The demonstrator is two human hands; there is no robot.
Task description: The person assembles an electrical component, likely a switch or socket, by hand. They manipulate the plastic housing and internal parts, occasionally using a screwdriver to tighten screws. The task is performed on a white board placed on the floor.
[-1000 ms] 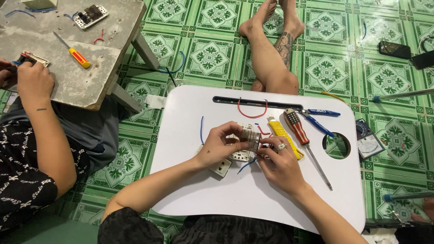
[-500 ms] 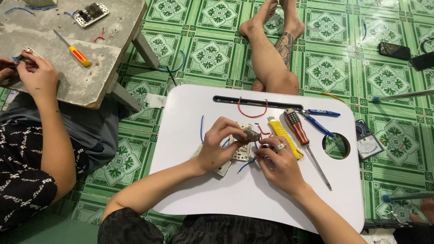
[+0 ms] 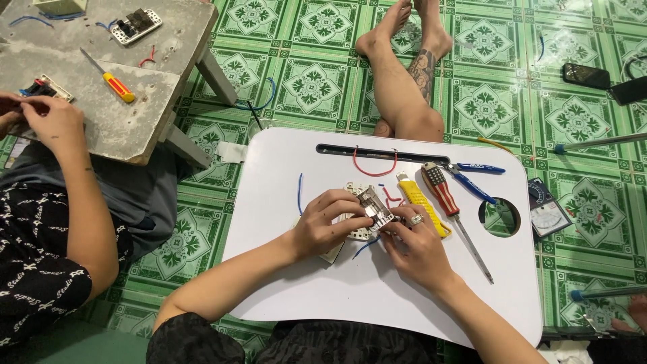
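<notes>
Head view: both hands (image 3: 367, 232) grip switch module (image 3: 374, 207) (screwdriver (image 3: 446, 197), cutter (image 3: 421, 203) beside).

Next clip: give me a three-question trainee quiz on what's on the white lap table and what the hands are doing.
1. True or false: both hands grip the switch module above the white table.
2. Which tool lies just right of the yellow knife? A) red screwdriver B) hammer C) tape roll
3. Fill in: the loose loop of wire near the table's slot is ____ in colour.

Key
1. True: the left hand and right hand both hold it.
2. A, the red screwdriver, with blue pliers further right.
3. Red.
</notes>
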